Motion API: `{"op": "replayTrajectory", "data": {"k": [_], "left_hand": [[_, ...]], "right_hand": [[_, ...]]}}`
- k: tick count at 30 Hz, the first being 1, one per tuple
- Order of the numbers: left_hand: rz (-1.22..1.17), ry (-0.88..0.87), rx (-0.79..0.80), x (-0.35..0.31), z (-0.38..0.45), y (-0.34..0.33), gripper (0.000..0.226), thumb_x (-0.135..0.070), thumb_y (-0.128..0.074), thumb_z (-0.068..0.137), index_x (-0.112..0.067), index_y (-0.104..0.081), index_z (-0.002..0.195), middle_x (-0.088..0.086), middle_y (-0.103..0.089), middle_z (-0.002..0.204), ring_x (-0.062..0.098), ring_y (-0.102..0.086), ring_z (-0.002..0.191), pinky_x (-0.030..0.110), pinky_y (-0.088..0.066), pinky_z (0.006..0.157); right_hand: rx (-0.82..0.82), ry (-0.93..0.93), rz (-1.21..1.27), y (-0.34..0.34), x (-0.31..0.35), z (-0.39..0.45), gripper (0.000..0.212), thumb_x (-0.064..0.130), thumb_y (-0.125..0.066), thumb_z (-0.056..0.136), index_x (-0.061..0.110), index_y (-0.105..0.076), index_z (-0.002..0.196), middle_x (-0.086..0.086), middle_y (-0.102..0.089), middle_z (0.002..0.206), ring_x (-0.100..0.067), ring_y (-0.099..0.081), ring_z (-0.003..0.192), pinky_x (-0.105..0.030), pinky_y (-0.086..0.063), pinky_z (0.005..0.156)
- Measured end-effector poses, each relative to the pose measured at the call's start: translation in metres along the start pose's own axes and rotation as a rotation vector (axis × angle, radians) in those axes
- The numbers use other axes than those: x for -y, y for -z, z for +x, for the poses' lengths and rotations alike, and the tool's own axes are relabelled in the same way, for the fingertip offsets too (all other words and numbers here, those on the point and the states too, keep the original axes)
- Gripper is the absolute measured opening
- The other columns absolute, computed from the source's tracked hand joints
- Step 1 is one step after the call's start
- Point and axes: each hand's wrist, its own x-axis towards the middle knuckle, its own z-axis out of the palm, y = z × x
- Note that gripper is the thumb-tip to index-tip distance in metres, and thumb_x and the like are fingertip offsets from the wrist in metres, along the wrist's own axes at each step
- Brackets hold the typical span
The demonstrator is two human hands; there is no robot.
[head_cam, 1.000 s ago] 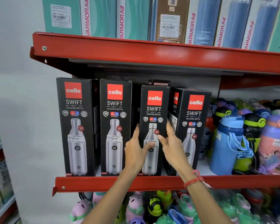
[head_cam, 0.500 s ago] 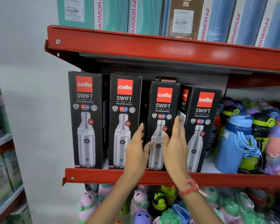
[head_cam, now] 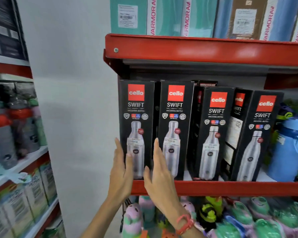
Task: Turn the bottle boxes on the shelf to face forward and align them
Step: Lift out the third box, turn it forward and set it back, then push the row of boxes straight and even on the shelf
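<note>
Black cardboard bottle boxes, each with a red logo square and a printed steel bottle, stand in a row on the red metal shelf (head_cam: 213, 187). The left hand (head_cam: 120, 170) lies flat along the outer left edge of the leftmost box (head_cam: 136, 129), fingers straight and together, thumb toward the box front. The right hand (head_cam: 159, 174), with a red thread band at the wrist, reaches up at the seam between that box and the second box (head_cam: 175, 131), fingers extended, not curled round anything. Neither grip is clamped on a box; both palms are open and seem to bracket the leftmost box, though whether they press it I cannot tell. I judge the hands are placed so in order to square that box against its neighbour and set it flush with the shelf lip.

Both of these boxes already face forward and stand upright, close beside each other. Further right, the third box (head_cam: 213, 134) faces forward but sits lower and leans slightly. The fourth box (head_cam: 258, 136) is skewed, so that its side panel with white label text shows. These two look like the remaining work. Another dark box (head_cam: 205, 83) peeks from behind the row. Coloured plastic bottles (head_cam: 289, 148) crowd the shelf's right end.
</note>
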Motion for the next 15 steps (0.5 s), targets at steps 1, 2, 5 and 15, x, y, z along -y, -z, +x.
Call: {"op": "replayTrajectory", "data": {"k": [1, 2, 5, 15], "left_hand": [[0.027, 0.004, 0.05, 0.004, 0.0, 0.004, 0.065, -0.063, -0.017, 0.089, -0.05, 0.008, 0.147, -0.008, -0.02, 0.162, 0.022, -0.032, 0.145, 0.04, -0.029, 0.118], [0.054, 0.005, 0.08, 0.008, 0.0, 0.007, 0.064, -0.066, -0.015, 0.087, -0.054, 0.01, 0.145, -0.006, -0.026, 0.16, 0.026, -0.042, 0.139, 0.044, -0.035, 0.114], [0.085, 0.022, 0.142, 0.011, 0.002, 0.015, 0.059, -0.064, -0.015, 0.092, -0.055, 0.01, 0.144, 0.001, -0.048, 0.149, 0.027, -0.063, 0.115, 0.042, -0.048, 0.099], [0.116, -0.052, 0.164, 0.011, -0.011, 0.033, 0.055, -0.029, -0.029, 0.102, -0.053, -0.004, 0.144, -0.004, -0.051, 0.053, 0.01, -0.045, 0.048, 0.015, -0.038, 0.052]], "right_hand": [[-0.002, -0.012, -0.016, -0.006, 0.001, 0.0, 0.082, 0.014, -0.047, 0.092, 0.031, 0.008, 0.15, 0.005, -0.028, 0.155, -0.013, -0.035, 0.138, -0.018, -0.037, 0.102], [-0.014, -0.03, -0.034, -0.011, 0.002, 0.001, 0.084, 0.013, -0.048, 0.09, 0.03, 0.008, 0.15, 0.003, -0.037, 0.148, -0.014, -0.044, 0.128, -0.013, -0.035, 0.094], [0.009, -0.111, -0.01, -0.022, 0.005, 0.004, 0.091, 0.014, -0.052, 0.088, 0.035, 0.012, 0.148, -0.002, -0.045, 0.14, -0.018, -0.054, 0.112, -0.023, -0.044, 0.088], [0.043, -0.216, 0.049, -0.024, 0.004, -0.006, 0.097, 0.023, -0.053, 0.087, 0.054, 0.022, 0.138, 0.003, -0.051, 0.13, -0.014, -0.06, 0.096, -0.03, -0.049, 0.081]]}}
